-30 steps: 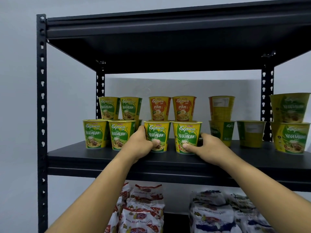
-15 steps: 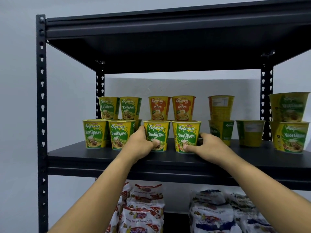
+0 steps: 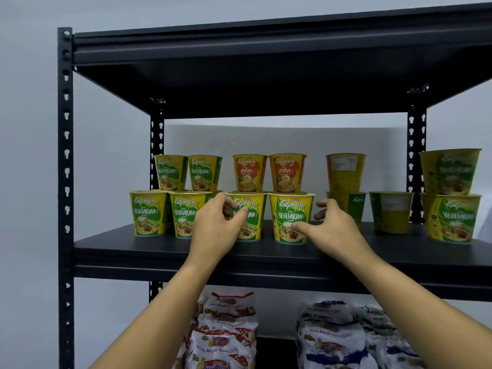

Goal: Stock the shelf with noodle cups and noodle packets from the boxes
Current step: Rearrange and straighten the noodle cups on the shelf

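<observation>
Yellow-green Vegetarian noodle cups stand in a front row on the black shelf board [image 3: 127, 249]. My left hand [image 3: 217, 227] hovers in front of the third cup [image 3: 255, 219], its fingers loosely curled and not wrapped round the cup. My right hand [image 3: 331, 227] sits to the right of the fourth cup [image 3: 288, 211]. Its thumb touches the cup's lower front, while its fingers are spread a little clear of the cup's right side. Two orange Ayam cups [image 3: 269, 173] stand stacked behind them.
More Vegetarian cups stand at the left [image 3: 167, 211], and further cups [image 3: 450, 209] are stacked at the right. Noodle packets [image 3: 226, 331] fill the lower shelf. An upper shelf [image 3: 266, 62] overhangs the cups. The rack's posts [image 3: 66, 182] frame the sides.
Both hands gripped the two middle front cups before. Now the left hand has lifted off in front of its cup, and the right hand's fingers have opened away from its cup.
</observation>
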The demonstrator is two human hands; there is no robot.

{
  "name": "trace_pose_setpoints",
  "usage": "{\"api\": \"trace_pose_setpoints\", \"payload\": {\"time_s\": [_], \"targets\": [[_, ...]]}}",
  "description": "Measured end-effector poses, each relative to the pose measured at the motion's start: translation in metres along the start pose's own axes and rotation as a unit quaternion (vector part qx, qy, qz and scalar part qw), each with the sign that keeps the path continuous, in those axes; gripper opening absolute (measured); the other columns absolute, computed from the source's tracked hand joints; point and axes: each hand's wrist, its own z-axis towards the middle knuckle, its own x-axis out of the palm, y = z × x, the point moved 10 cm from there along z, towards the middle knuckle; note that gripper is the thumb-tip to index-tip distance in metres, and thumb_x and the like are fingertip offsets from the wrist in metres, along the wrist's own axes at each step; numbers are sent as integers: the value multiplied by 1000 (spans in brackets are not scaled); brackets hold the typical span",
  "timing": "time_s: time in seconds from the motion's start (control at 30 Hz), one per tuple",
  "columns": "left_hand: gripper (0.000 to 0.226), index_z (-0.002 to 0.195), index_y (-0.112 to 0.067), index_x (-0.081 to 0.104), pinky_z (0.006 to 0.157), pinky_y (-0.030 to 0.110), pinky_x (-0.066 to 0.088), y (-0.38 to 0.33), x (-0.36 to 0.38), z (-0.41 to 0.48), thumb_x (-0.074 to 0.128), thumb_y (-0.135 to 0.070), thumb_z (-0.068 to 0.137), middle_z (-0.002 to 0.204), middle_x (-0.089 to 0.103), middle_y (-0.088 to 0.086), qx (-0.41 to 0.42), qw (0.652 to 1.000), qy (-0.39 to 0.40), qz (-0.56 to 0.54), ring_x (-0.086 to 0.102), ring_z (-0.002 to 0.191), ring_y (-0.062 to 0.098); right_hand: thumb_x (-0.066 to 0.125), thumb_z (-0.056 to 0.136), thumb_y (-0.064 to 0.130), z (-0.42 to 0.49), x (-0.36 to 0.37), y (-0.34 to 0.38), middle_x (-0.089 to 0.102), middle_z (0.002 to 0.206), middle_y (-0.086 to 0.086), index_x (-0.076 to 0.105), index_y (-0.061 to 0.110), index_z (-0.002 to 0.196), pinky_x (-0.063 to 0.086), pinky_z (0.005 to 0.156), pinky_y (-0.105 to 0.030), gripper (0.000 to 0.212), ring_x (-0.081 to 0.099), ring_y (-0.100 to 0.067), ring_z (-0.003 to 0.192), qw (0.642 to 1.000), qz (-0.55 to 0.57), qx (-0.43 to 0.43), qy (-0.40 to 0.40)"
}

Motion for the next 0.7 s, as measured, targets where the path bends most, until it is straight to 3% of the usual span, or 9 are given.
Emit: {"api": "trace_pose_setpoints", "payload": {"time_s": [0.2, 0.27, 0.37, 0.47, 0.57, 0.7], "targets": [[16, 88, -22, 71, 69, 32, 53, -29, 26, -10, 68, -35, 96, 81, 67, -10, 130, 983, 129, 4, 62, 77, 7, 74, 86, 49, -4, -8, 5, 64, 119, 0, 47, 20, 140, 54, 83, -34, 67, 62, -17, 106, 999, -28, -30, -10], [18, 90, -22, 72, 69, 29, 51, -37, 36, -15, 67, -38, 97, 83, 67, -12, 173, 969, 173, 26, 61, 79, 5, 71, 88, 51, -8, -8, 4, 66, 115, 4, 52, 22, 134, 54, 85, -34, 58, 63, -15, 103, 996, -68, -40, 36], [24, 93, -23, 73, 72, 31, 53, -47, 49, -22, 64, -45, 97, 86, 65, -14, 227, 945, 226, 69, 59, 82, 3, 59, 94, 60, -22, -2, -4, 67, 113, 12, 66, 30, 119, 52, 88, -31, 40, 61, -6, 102, 976, -116, -48, 176], [26, 96, -24, 72, 74, 34, 54, -67, 61, -29, 61, -48, 97, 90, 63, -14, 271, 924, 257, 86, 59, 84, 3, 45, 98, 66, -38, -7, -13, 60, 131, 17, 62, 41, 129, 43, 99, -31, 44, 54, -7, 121, 949, -157, -40, 270], [25, 105, -23, 74, 79, 34, 54, -91, 80, -40, 60, -43, 99, 97, 67, -13, 292, 910, 283, 72, 60, 90, 4, 38, 102, 64, -44, -20, -27, 44, 155, 13, 48, 41, 147, 29, 116, -33, 53, 38, -14, 144, 930, -213, -23, 299], [28, 112, -24, 75, 83, 34, 54, -121, 116, -55, 57, -43, 102, 103, 70, -11, 308, 890, 330, 59, 61, 93, 3, 24, 105, 61, -56, -42, -48, 29, 164, 15, 35, 43, 155, 16, 122, -33, 54, 25, -13, 151, 914, -252, -6, 317]]}}
